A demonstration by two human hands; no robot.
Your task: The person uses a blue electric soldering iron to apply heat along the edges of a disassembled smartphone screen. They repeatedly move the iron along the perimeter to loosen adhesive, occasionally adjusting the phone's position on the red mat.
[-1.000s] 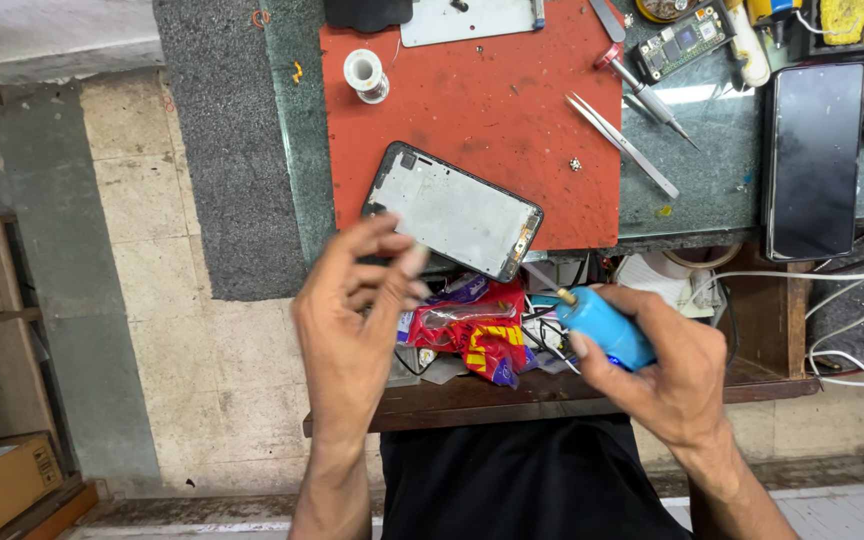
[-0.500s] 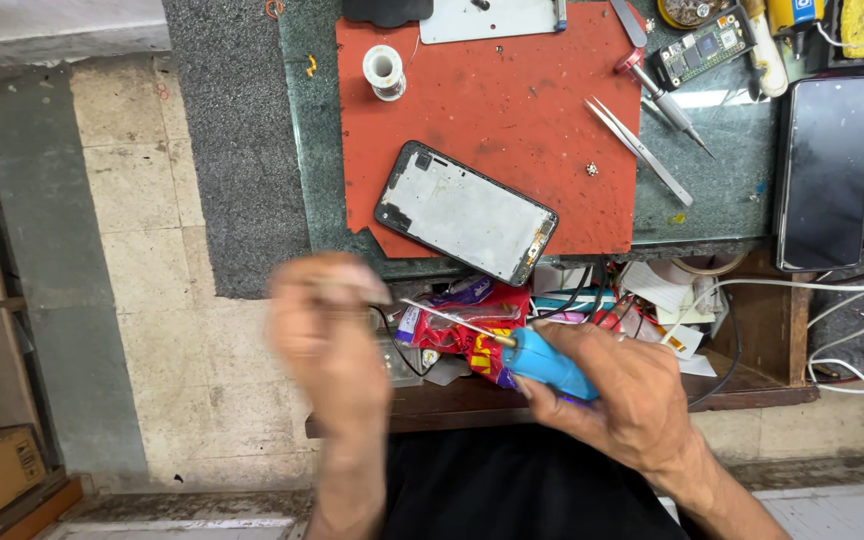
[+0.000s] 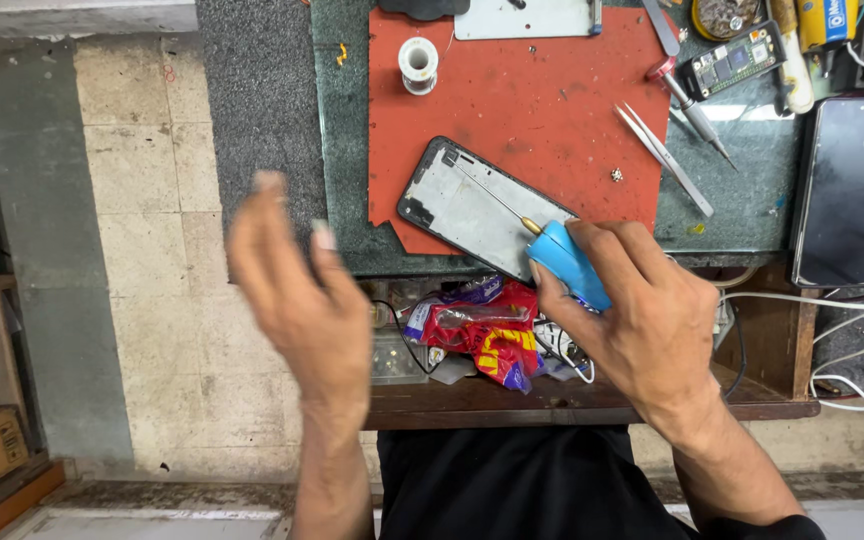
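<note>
On a cluttered bench, the right hand (image 3: 652,320) grips a blue screwdriver (image 3: 564,262), tip up-left over the phone frame (image 3: 477,208); the left hand (image 3: 302,300) hovers open, farther away.

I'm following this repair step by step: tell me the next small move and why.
Probably bring the left hand down to steady the phone frame. It hangs empty off the mat, while the right hand has the blue screwdriver tip over the unheld frame.
</note>
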